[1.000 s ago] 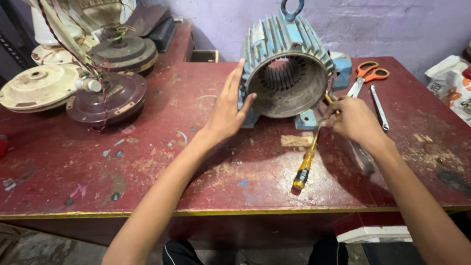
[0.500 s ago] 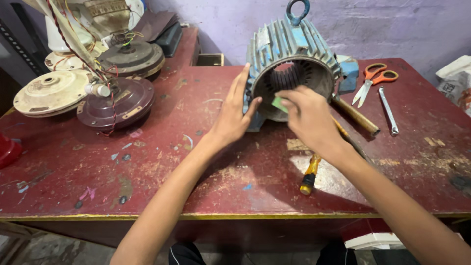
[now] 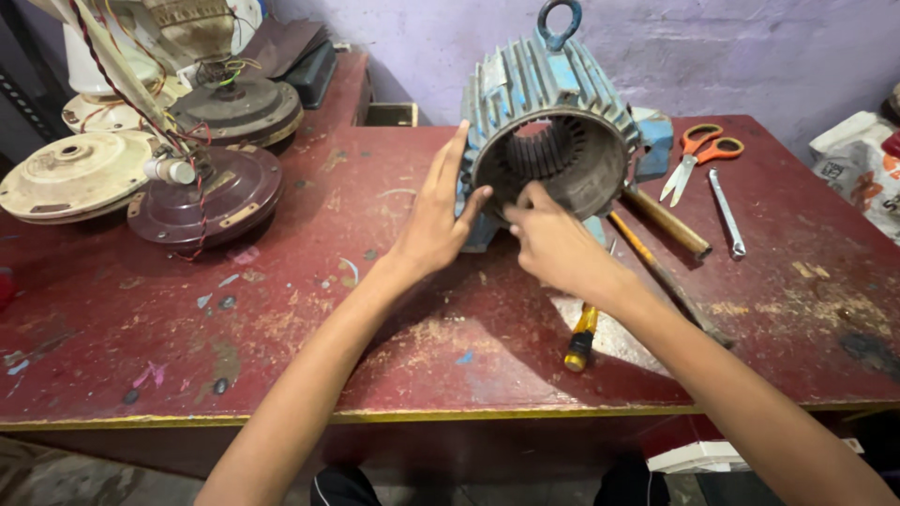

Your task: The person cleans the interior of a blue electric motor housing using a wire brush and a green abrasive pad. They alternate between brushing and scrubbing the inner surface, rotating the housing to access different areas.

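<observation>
A blue finned electric motor housing [image 3: 525,89] with a lifting eye on top lies on the worn red table [image 3: 281,319], its open end facing me and the slotted core showing inside. My left hand [image 3: 433,223] presses on the housing's left rim, thumb hooked over the edge. My right hand [image 3: 555,245] is at the lower rim of the opening with its fingertips pinched together; whether anything is between them is hidden. A yellow-handled screwdriver [image 3: 581,339] lies on the table just under my right wrist.
Orange-handled scissors [image 3: 698,152], a slim metal wrench [image 3: 727,214] and a brown rod-like tool [image 3: 667,223] lie right of the motor. Ceiling fan motors [image 3: 208,195] with loose wires crowd the left back. A white bag [image 3: 858,161] sits at the right edge.
My right hand let go of the screwdriver, which now lies on the table, and moved left to the motor's opening. My left hand stayed on the rim.
</observation>
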